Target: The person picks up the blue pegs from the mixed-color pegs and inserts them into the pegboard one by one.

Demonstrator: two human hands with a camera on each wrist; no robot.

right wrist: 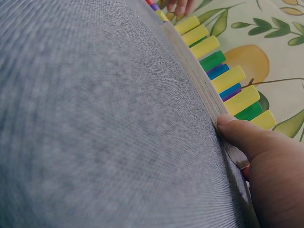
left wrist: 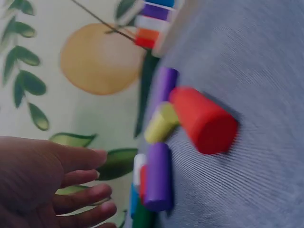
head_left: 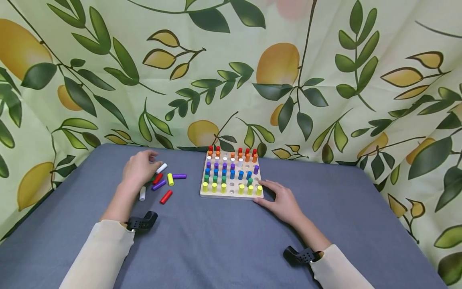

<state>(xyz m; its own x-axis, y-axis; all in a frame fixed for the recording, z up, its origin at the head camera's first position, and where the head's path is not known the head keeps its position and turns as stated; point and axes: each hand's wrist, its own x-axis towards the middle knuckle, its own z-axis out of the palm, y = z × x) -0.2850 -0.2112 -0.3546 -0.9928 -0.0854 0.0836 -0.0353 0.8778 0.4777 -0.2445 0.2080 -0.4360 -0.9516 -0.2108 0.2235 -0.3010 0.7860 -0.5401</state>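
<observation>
A wooden pegboard (head_left: 231, 196) stands at the centre of the table, with rows of coloured pegs upright in it and several bare holes. My right hand (head_left: 281, 202) holds its near right corner. In the right wrist view, the thumb (right wrist: 244, 135) presses on the board's front edge. To the left, my left hand (head_left: 140, 167) hovers over loose pegs with relaxed, slightly bent fingers and nothing between them. Under and beside it lie a white peg (head_left: 161, 168), red pegs (head_left: 166, 197), purple pegs (head_left: 179, 176) and a yellow peg (head_left: 171, 179). A green peg is partly hidden by the hand.
A grey-blue cloth (head_left: 202, 241) covers the table. Behind it hangs a curtain (head_left: 223, 40) printed with leaves and fruit. Another white peg (head_left: 142, 193) lies close to my left wrist. Black wrist straps (head_left: 142, 221) sit on both forearms.
</observation>
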